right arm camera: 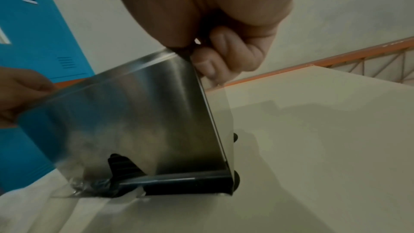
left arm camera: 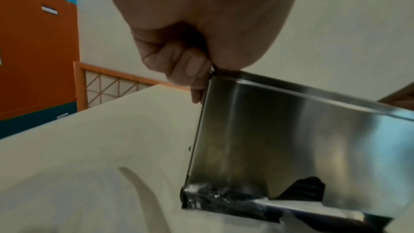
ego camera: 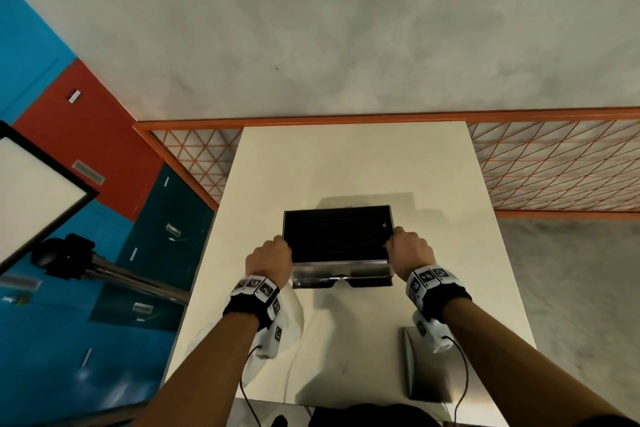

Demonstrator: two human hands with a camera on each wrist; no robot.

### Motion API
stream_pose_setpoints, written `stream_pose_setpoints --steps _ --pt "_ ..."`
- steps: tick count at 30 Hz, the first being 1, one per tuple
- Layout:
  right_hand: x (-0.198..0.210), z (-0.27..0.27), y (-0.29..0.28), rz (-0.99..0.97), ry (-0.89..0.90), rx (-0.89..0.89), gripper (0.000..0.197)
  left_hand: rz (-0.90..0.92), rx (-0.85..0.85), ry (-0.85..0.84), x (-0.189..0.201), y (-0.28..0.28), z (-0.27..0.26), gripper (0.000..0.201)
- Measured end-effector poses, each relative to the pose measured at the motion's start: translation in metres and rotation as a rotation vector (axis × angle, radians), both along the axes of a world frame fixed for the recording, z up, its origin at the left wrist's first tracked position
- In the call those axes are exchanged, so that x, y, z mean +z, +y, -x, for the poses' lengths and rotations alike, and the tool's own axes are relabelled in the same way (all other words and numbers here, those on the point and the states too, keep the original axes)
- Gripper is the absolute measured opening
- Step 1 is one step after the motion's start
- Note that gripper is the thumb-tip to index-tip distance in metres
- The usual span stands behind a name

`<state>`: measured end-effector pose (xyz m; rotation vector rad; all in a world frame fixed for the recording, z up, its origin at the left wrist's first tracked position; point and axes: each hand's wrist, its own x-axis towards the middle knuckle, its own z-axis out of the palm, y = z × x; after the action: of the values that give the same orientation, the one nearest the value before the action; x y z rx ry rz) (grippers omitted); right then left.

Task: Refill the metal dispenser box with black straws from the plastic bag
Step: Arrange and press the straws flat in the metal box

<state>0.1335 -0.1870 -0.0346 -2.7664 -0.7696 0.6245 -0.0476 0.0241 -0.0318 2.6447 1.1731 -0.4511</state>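
Left hand and right hand each grasp one top side edge of the metal dispenser box, full of black straws, at the table middle.

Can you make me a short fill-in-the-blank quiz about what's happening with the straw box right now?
1. The metal dispenser box is held by ____ hands.
2. The straws filling the box are ____ in colour.
3. The left hand and right hand each grip a top ____ of the box.
4. The box's loose lid lies on the ____.

Missing words: two; black; corner; table
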Motion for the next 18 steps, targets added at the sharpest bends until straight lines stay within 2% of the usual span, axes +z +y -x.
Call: stream_pose_setpoints --steps 4,10,14,16,18 --pt "0.008 -0.005 0.012 0.014 0.023 -0.025 0.024 0.026 -0.020 -0.006 0.003 0.016 -0.011 0.026" --pt "0.008 -0.005 0.013 0.027 0.060 -0.057 0.024 0.068 0.045 -0.051 0.003 0.014 -0.003 0.049" --pt "0.012 -0.006 0.013 0.060 0.039 -0.031 0.023 0.065 0.091 -0.124 0.018 0.000 0.013 0.050" --pt "0.016 -0.002 0.013 0.072 -0.041 -0.013 0.021 0.076 0.121 -0.189 0.024 -0.012 0.031 0.045" --pt "0.021 0.005 0.016 0.029 -0.211 0.028 0.025 0.122 0.133 -0.235 0.026 -0.027 0.054 0.033"
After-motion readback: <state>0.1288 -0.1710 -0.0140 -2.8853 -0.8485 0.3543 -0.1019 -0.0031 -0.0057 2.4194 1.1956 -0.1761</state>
